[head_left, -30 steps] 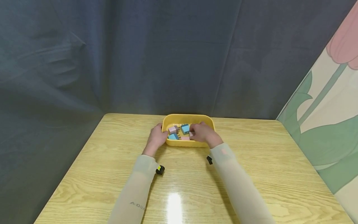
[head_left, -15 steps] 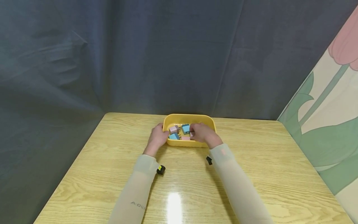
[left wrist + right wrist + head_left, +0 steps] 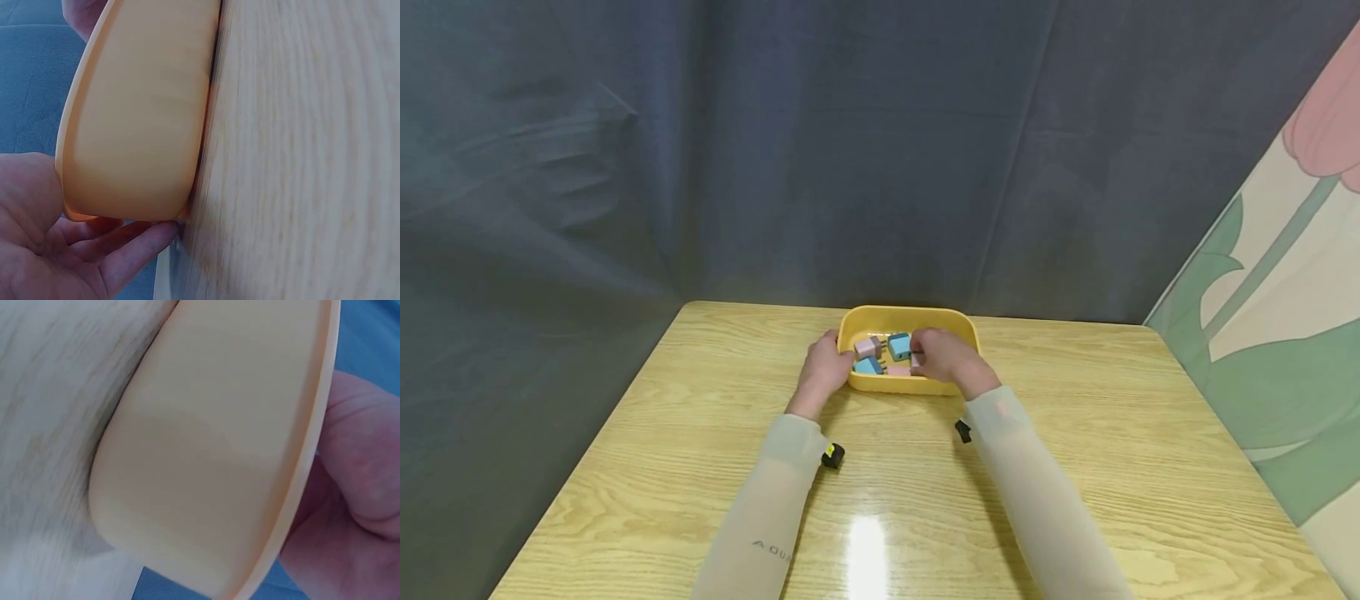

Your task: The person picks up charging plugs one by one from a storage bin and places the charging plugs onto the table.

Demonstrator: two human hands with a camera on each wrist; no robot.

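A yellow plastic bin (image 3: 880,383) stands near the table's back edge, holding several small plug chargers. My left hand (image 3: 826,367) grips its left end, thumb at the rim and fingers along the outside, as the left wrist view shows with the bin's wall (image 3: 137,112). My right hand (image 3: 942,357) reaches over the front rim and pinches a pink charger (image 3: 916,362), mostly hidden by the fingers. Left of it lie a blue charger (image 3: 899,347), a pink-and-grey charger (image 3: 868,347), another blue charger (image 3: 868,366) and a flat pink one (image 3: 898,371). In the right wrist view the bin's wall (image 3: 200,444) hides the fingertips.
The wooden table (image 3: 895,467) spreads out in front of the bin. A dark curtain (image 3: 865,158) hangs right behind its back edge and along the left. On the right is a flower-patterned panel (image 3: 1292,333). Black wrist cameras (image 3: 832,455) sit under both sleeves.
The view has shifted very slightly. Both hands, the bin and the chargers keep practically the same positions relative to each other.
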